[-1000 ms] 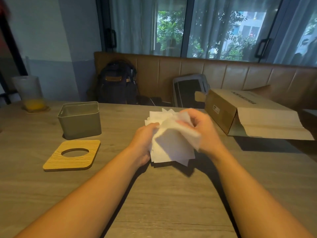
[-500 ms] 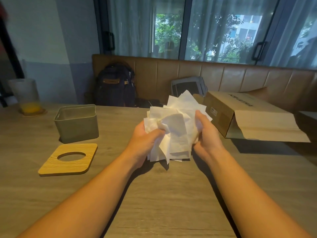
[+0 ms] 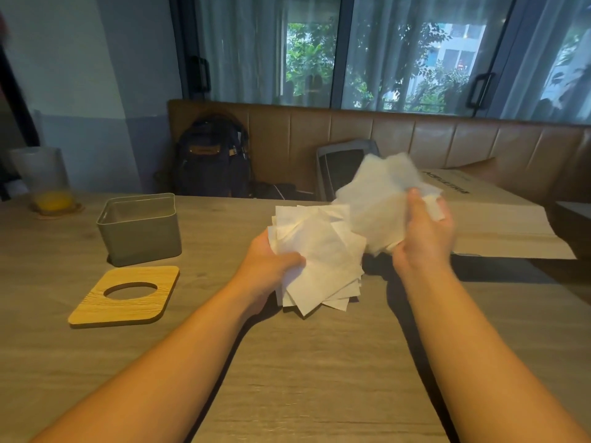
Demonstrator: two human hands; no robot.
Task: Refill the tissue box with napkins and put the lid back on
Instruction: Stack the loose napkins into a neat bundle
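Note:
My left hand (image 3: 267, 266) grips a fanned stack of white napkins (image 3: 323, 260) just above the middle of the table. To its right and a little higher, my right hand (image 3: 422, 231) grips a second, blurred bunch of napkins (image 3: 380, 193). The grey tissue box (image 3: 140, 230) stands open, with no lid, at the left. No napkins show through its open top. Its wooden lid (image 3: 128, 295), with a round hole, lies flat on the table in front of the box.
An open cardboard box (image 3: 499, 225) lies on its side at the right of the wooden table (image 3: 303, 362). A cup with orange drink (image 3: 44, 183) stands far left. Behind the table, a bench holds a backpack (image 3: 212, 158) and a grey device (image 3: 343, 167).
The single bunch of napkins held by both hands has been split in two. My right hand has moved right and up with its part, while my left keeps the rest.

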